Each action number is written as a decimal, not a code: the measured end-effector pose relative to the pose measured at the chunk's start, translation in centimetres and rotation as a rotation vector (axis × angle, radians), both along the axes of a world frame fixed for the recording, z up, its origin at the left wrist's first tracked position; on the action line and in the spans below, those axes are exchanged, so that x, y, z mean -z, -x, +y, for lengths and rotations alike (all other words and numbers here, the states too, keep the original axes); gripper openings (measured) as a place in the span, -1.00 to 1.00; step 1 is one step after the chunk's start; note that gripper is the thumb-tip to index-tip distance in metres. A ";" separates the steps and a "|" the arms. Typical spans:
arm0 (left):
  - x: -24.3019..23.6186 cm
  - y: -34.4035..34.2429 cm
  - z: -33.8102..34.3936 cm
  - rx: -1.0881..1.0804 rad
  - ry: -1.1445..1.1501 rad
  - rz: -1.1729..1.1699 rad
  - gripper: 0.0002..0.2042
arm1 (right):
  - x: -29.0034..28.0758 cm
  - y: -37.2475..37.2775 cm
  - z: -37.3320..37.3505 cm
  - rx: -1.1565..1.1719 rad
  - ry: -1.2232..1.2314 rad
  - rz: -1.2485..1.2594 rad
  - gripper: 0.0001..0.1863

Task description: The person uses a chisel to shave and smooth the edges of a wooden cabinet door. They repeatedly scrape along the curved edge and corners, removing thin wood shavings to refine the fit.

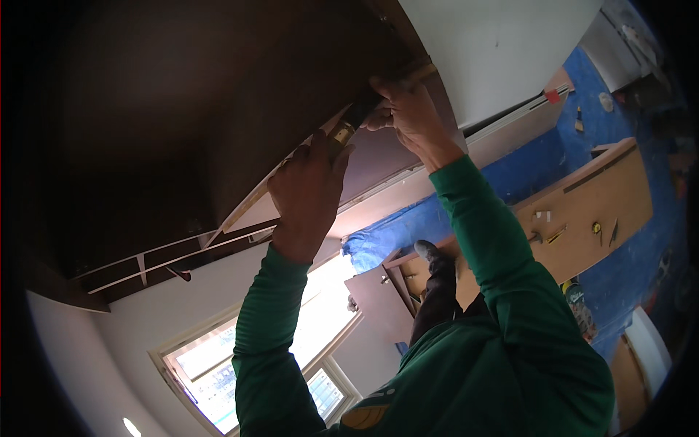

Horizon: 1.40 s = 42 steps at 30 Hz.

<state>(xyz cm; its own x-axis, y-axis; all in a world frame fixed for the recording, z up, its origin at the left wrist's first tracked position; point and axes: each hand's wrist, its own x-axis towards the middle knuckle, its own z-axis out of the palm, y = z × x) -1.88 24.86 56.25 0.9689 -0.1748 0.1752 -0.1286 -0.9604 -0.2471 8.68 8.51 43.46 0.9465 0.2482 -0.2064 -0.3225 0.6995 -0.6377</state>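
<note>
Overhead, a dark brown cabinet panel (291, 109) with a pale raw edge slants across the upper view. My left hand (306, 189) is closed around what looks like a paintbrush (341, 134), with a brass-coloured band and a dark end pointing up right along the panel's edge. Beside that dark end, my right hand (415, 120) is raised with thumb and fingers bent together at the panel edge. Shadow hides whether it pinches the dark end or the edge itself. Both arms reach up in green sleeves.
A large white panel (502, 51) stands at the upper right. Below is a wooden board surface (604, 211) with small tools, including a yellow tape measure (596, 228). Blue sheeting (531, 160) covers the floor, where another brush (579, 120) lies. A bright window (218, 371) is at lower left.
</note>
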 end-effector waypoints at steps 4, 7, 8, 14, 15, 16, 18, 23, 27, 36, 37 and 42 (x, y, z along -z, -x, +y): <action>-0.8 -0.7 0.7 0.122 -0.053 -0.050 -0.57 | -0.5 0.1 -0.1 -0.008 -0.013 0.015 -0.58; -1.8 -1.9 1.2 0.160 -0.070 -0.008 -0.60 | -0.4 0.0 0.2 0.036 -0.013 0.081 -0.54; -2.1 -2.1 1.4 0.154 -0.084 0.005 -0.61 | -0.3 0.2 0.4 0.053 -0.020 0.081 -0.53; -2.6 -3.8 3.1 0.216 -0.070 0.064 -0.60 | -0.1 0.3 1.0 0.071 -0.053 0.078 -0.51; -2.6 -4.0 3.3 0.233 -0.059 0.070 -0.59 | 0.1 0.2 0.8 0.052 -0.053 0.062 -0.51; -2.5 -3.7 3.0 0.215 -0.064 0.053 -0.59 | 0.4 0.1 0.6 0.031 -0.053 0.047 -0.51; -1.8 -2.6 1.8 0.182 -0.070 0.018 -0.58 | 0.5 0.1 0.1 0.028 -0.010 0.065 -0.53; 0.6 -1.0 0.2 0.046 -0.054 -0.033 -0.54 | 0.2 -0.3 -0.6 -0.012 0.074 0.041 -0.57; 1.1 0.0 -0.6 0.032 0.012 -0.055 -0.50 | -0.7 -0.7 -1.5 -0.061 0.109 0.012 -0.59; -1.3 -1.8 1.3 0.157 0.008 -0.017 -0.68 | -1.0 0.3 -1.5 -0.036 0.009 0.045 -0.47; -1.4 -1.7 1.1 0.115 -0.004 0.027 -0.66 | -0.7 0.2 -1.6 -0.063 0.004 0.053 -0.46; -2.7 -2.6 0.6 0.078 0.014 0.125 -0.59 | -1.1 0.3 -1.3 0.022 0.023 0.071 -0.47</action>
